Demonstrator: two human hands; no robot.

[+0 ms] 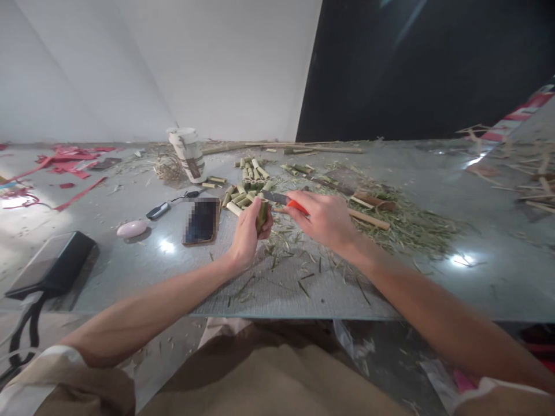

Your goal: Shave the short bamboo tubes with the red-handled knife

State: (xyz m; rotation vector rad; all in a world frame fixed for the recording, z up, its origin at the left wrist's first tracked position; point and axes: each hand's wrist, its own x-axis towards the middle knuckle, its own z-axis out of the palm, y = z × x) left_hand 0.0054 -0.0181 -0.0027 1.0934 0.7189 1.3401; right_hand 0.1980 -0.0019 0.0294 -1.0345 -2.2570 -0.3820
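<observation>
My left hand [248,236] is closed around a short green bamboo piece [262,215], held upright above the table. In my right hand [323,219] is a knife with an orange handle [298,207]. Its dark blade [274,197] points left and lies at the top of the bamboo piece; whether it touches cannot be made out. Just beyond my hands lies a pile of cut bamboo pieces [252,173], pale green and tube-shaped. Green shavings [416,231] are heaped to the right of my right hand and scattered beneath both hands.
A phone [200,222] lies left of my left hand, near a pink oval object [132,229] and a black box-shaped device [54,264]. Behind them stands a paper cup [189,156]. Red strips [69,159] lie far left. A wooden stick [368,219] rests among the shavings.
</observation>
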